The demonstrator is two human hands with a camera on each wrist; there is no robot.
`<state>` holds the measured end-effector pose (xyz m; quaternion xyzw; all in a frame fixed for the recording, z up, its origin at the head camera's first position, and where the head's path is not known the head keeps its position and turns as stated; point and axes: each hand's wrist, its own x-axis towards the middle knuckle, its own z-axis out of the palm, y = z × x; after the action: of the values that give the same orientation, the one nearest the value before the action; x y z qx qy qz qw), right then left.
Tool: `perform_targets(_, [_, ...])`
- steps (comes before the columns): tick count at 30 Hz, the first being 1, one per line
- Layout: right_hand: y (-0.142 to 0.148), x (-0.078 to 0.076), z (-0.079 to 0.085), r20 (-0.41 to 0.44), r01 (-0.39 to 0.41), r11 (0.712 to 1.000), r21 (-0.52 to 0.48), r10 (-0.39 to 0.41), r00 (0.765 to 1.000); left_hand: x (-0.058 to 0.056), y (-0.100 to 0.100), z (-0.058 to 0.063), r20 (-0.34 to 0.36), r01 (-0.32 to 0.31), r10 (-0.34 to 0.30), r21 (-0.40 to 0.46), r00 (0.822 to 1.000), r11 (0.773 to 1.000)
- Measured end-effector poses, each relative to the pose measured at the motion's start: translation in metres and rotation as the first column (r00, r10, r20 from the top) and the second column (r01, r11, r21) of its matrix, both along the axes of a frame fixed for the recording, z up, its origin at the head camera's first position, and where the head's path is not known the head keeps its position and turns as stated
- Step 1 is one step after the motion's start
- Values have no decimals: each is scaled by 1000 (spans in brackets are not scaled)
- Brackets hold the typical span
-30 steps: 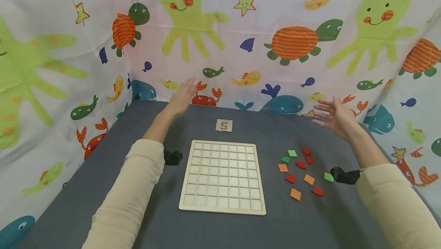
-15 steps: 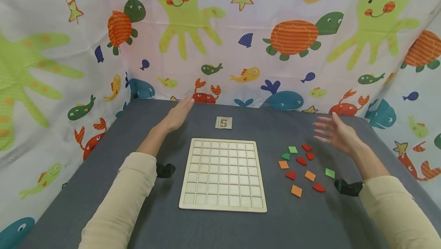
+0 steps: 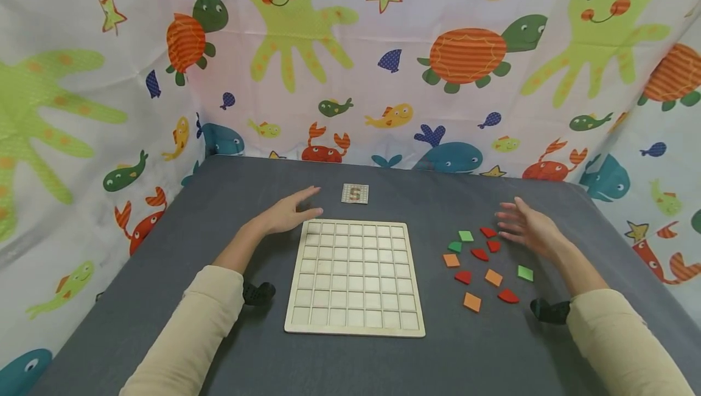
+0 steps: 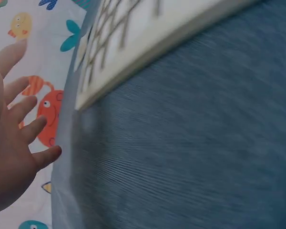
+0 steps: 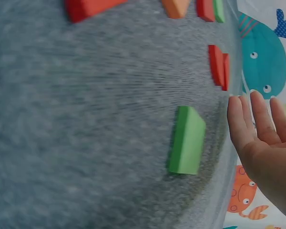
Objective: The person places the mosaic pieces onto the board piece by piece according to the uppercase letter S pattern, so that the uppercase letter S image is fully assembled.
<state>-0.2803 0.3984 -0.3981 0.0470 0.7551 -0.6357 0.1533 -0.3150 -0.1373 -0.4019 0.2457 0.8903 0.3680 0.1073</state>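
A pale wooden grid board with square cells lies at the middle of the table. Near its far left corner hovers my left hand, fingers spread and holding nothing; the left wrist view shows its fingers apart. My right hand is beside the loose pieces, palm facing inward and fingers extended, with nothing in it. Those pieces include a light green square, an orange square, a dark green quarter-round piece and several red ones, such as a red piece. In the right wrist view a green piece lies nearest that hand.
Behind the board lies a small gridded card with a brown S-like figure. A dark grey cloth covers the table. A white curtain printed with sea animals encloses the back and sides. Black wrist cameras hang below both sleeves.
Both hands have come down toward the table. The left hand has turned and spread its thumb from its fingers near the board's corner. The board and pieces lie as before.
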Motion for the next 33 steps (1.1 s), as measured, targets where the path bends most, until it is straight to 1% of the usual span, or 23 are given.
perform_targets(2, [-1,0,-4,-12,-7,998,62,8,1000,3,-1,-5,21,24,-23,-14,1000,1000])
perform_targets(4, [-3,1,-7,-26,-12,994,107,15,1000,6,-1,-9,23,35,-35,-18,999,999])
perform_targets(8, [-6,5,-12,-54,-42,983,181,52,997,11,1,-17,-2,48,-48,-27,999,999])
perform_targets(12, [-11,6,-13,-84,-53,965,256,77,994,19,5,-20,-12,73,-73,-32,997,997])
perform_targets(14, [-13,5,-13,-99,-57,953,297,91,991,22,5,-21,-11,86,-87,-27,996,996])
perform_targets(17, [-16,4,-13,-131,-75,920,385,135,982,27,3,-22,-8,91,-91,-12,996,996])
perform_targets(21, [-17,5,-13,-169,-84,879,470,183,968,30,0,-24,13,88,-88,14,996,996])
perform_targets(24, [-17,6,-15,-182,-79,864,497,193,964,32,-2,-25,19,88,-88,14,996,996])
perform_targets(30, [-18,5,-16,-208,-59,823,564,211,955,34,-4,-28,-31,103,-105,-46,994,994])
perform_targets(33, [-21,4,-14,-222,-56,804,592,230,948,35,-6,-30,-35,100,-102,-46,994,994])
